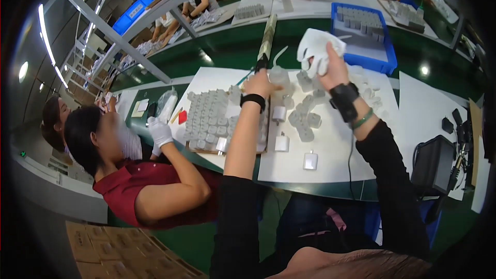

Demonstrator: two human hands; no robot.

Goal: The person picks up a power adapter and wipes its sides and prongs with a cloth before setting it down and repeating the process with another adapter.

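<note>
My right hand (333,67) is raised over the back of the white work surface (330,170), closed around a bunched white glove (319,44). My left hand (262,85) reaches over the far edge of the tray, beside a translucent squeeze bottle (279,75) with a curved spout. One digit stretches toward the bottle; the other fingers are partly hidden, and no held thing shows. White plug chargers (310,160) lie on the near part of the surface. Behind them are several clear-grey capped pieces (304,119) in a loose cluster.
A tray (209,119) packed with similar pieces sits at left, near a red block (182,117). A gloved co-worker in red (155,191) sits close on my left. A blue bin (390,64) stands beyond the surface; a black case (434,168) and cable are at right.
</note>
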